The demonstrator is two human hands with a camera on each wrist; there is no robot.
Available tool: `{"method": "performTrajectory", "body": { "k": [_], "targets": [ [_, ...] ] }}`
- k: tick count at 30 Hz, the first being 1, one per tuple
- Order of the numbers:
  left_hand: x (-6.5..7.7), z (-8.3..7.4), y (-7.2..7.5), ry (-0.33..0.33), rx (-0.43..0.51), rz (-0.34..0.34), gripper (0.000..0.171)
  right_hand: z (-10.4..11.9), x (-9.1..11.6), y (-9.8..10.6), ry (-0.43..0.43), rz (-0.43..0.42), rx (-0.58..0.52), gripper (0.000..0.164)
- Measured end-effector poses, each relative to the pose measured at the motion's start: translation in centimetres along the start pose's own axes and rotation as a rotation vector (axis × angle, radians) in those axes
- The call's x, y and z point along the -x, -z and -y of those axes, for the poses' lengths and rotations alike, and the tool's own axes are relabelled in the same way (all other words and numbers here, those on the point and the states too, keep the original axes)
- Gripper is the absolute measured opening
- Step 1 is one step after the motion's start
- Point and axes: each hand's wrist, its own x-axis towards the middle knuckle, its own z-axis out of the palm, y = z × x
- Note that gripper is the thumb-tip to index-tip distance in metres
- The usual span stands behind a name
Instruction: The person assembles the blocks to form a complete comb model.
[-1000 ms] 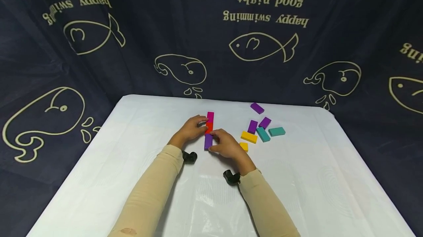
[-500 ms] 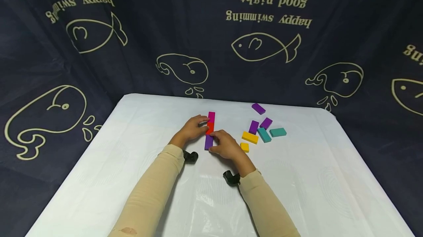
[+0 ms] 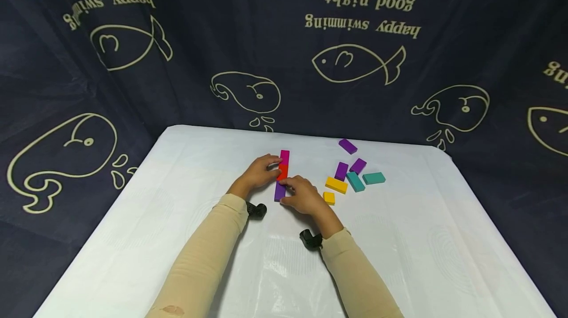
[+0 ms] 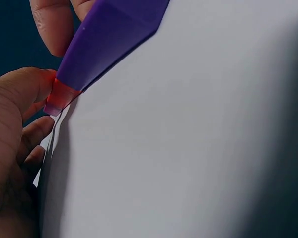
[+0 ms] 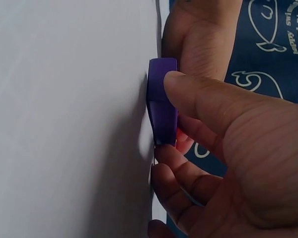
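Observation:
Three blocks lie end to end in a row on the white table: a pink block [image 3: 285, 156] farthest away, a red block [image 3: 283, 171] in the middle, and a purple block [image 3: 280, 192] nearest. My left hand [image 3: 258, 172] holds the red block from the left, thumb at its side and a fingertip by the pink block. From the right, my right hand [image 3: 306, 196] pinches the purple block lengthwise, its thumb on the near end, as the right wrist view shows too. In the left wrist view the purple block [image 4: 111, 39] hides most of the row.
To the right on the table [image 3: 399, 259] lie loose blocks: two yellow ones, the longer one [image 3: 336, 185] farther off, two teal ones, the outer one [image 3: 374, 178] lying flat, and three purple ones, one [image 3: 348, 146] near the far edge. A dark printed cloth [image 3: 284, 37] hangs behind.
My right hand's index fingertip has shifted slightly at the joint between the red and purple blocks. The left hand keeps its place at the row; the whole view has drifted a little.

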Motion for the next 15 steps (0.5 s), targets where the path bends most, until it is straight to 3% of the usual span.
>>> {"method": "performTrajectory", "body": {
  "k": [8,15],
  "targets": [
    [-0.1,0.2,-0.2,-0.001,-0.002,0.008,0.046,0.0,0.5,0.3,0.038,0.010,-0.026,0.053],
    [0.2,0.1,0.1,0.036,0.142,0.008,0.050,0.0,1.6,2.0,0.056,0.013,-0.178,0.051]
  ]
}}
